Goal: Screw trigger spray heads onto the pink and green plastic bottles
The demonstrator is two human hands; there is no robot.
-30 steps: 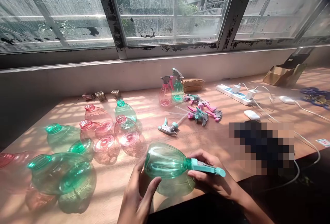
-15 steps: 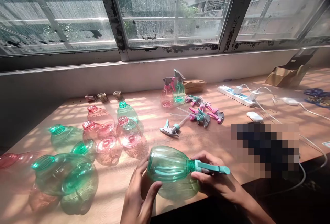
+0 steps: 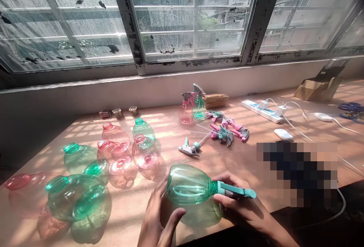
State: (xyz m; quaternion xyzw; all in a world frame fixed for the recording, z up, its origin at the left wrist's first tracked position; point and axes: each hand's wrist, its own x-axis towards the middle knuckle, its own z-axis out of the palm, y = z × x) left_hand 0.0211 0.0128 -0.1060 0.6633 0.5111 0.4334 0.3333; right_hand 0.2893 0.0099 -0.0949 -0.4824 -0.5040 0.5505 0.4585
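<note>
A green spray bottle [image 3: 189, 185] lies on its side above the table's front edge, its base to the left. My right hand [image 3: 240, 194] is closed round the collar of its teal trigger sprayer [image 3: 236, 190], which sits on the bottle neck. At the base, my left hand [image 3: 162, 213] is cupped with the thumb held apart from the fingers. Whether those fingers touch the bottle is hard to see. Beyond the hands lie a loose grey and teal sprayer [image 3: 189, 148] and a pile of pink, teal and grey sprayers [image 3: 223, 135].
Several green bottles [image 3: 78, 197] and pink bottles [image 3: 115, 159] without sprayers stand at the left. A pink spray bottle [image 3: 186, 111] and a green one [image 3: 199, 106] stand at the back. A power strip [image 3: 261, 111] with cables and a blurred dark object [image 3: 298, 171] are at the right.
The view has tilted slightly, so everything sits a little lower and to the right. My hands keep almost the same pose around the green bottle and its sprayer.
</note>
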